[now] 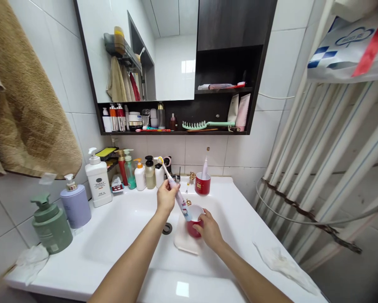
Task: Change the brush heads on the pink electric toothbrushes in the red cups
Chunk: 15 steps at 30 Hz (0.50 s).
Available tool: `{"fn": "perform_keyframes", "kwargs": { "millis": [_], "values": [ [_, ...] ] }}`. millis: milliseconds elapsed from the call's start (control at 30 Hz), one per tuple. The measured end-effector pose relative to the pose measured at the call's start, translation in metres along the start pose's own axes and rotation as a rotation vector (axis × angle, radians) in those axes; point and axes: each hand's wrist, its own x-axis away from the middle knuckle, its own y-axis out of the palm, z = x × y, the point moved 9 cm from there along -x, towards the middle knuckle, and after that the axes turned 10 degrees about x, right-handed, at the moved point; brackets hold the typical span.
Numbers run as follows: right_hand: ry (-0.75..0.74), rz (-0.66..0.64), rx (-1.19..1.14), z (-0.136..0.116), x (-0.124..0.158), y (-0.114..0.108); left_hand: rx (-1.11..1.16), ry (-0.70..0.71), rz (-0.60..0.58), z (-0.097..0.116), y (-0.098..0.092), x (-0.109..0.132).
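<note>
My left hand (167, 197) is closed around an electric toothbrush (181, 203), pale pink and blue with a cartoon print. Its brush head points up and to the left, and its lower end is at the mouth of a red cup (193, 228) with a white inside. My right hand (211, 229) grips that cup from the right side, over the sink. Beneath the cup is a pale pink mat or tray (183, 245) in the basin. A second red cup (203, 185) stands upright on the sink's back ledge with another toothbrush (205, 167) in it.
Several pump bottles (140, 176) line the back left of the white sink (119, 235). A purple bottle (76, 207) and a green one (51, 229) stand at the left edge. Crumpled tissue (283, 265) lies on the right. A mirrored cabinet (223, 25) hangs above.
</note>
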Motion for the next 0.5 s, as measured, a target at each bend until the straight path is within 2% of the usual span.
{"fn": "perform_keyframes", "kwargs": {
  "millis": [200,300,367,433,500],
  "values": [
    [-0.009,0.026,-0.015,0.003,-0.002,0.0,0.024,-0.084,0.014,-0.014,-0.009,0.016],
    [-0.021,0.078,-0.018,-0.004,0.002,-0.013,0.049,-0.145,0.032,-0.025,-0.011,0.025],
    [-0.05,0.11,-0.11,-0.014,0.009,-0.025,0.067,-0.181,0.039,-0.031,-0.011,0.032],
    [-0.086,0.013,-0.336,-0.026,0.018,-0.025,0.082,-0.226,0.039,-0.039,-0.01,0.038],
    [-0.076,-0.194,-0.601,-0.037,0.029,-0.012,0.103,-0.28,0.038,-0.048,-0.01,0.044]
  ]
}}
